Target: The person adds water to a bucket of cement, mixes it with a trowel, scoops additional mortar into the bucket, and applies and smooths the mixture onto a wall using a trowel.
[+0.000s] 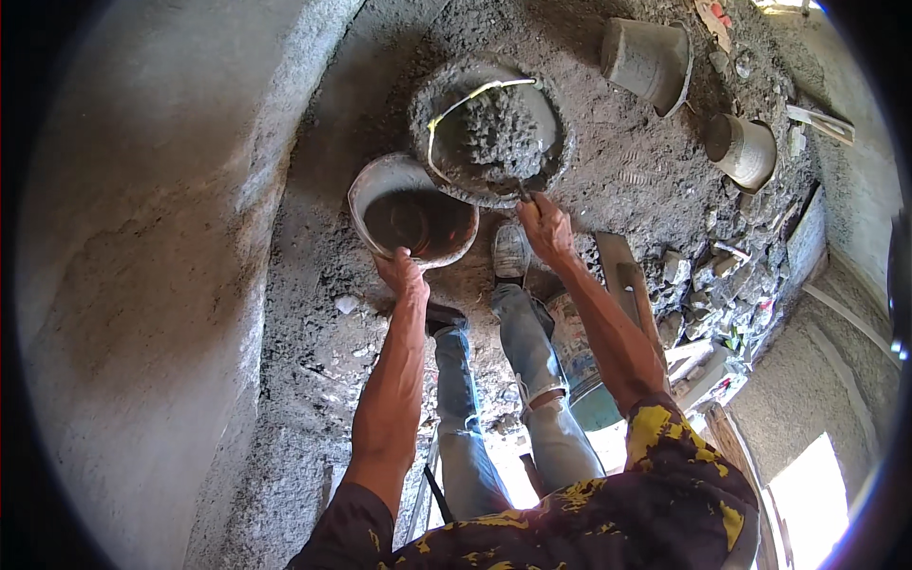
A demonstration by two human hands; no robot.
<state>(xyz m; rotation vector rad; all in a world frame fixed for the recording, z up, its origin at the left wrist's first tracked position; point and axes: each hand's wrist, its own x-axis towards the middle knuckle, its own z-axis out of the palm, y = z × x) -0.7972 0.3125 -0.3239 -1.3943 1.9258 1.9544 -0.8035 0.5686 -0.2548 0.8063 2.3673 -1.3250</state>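
Note:
My left hand (402, 271) grips the near rim of a round, dirty bowl-like container (446, 228) with a dark, mostly bare inside. Just beyond it, to the right, a bucket (556, 133) holds wet grey mortar (499, 142), with a pale yellow handle (475, 95) lying across it. My right hand (541, 223) is closed on a tool handle (522, 195) at that bucket's near rim; the tool's working end is hard to make out in the mortar.
Two mortar-crusted buckets (646, 62) [pail 780,160] stand at the upper right. A rough wall (161, 237) runs along the left. Rubble (703, 275), boards (617, 275) and a drum (594, 399) line the right side. My feet (511, 252) are on the gritty floor (323, 342).

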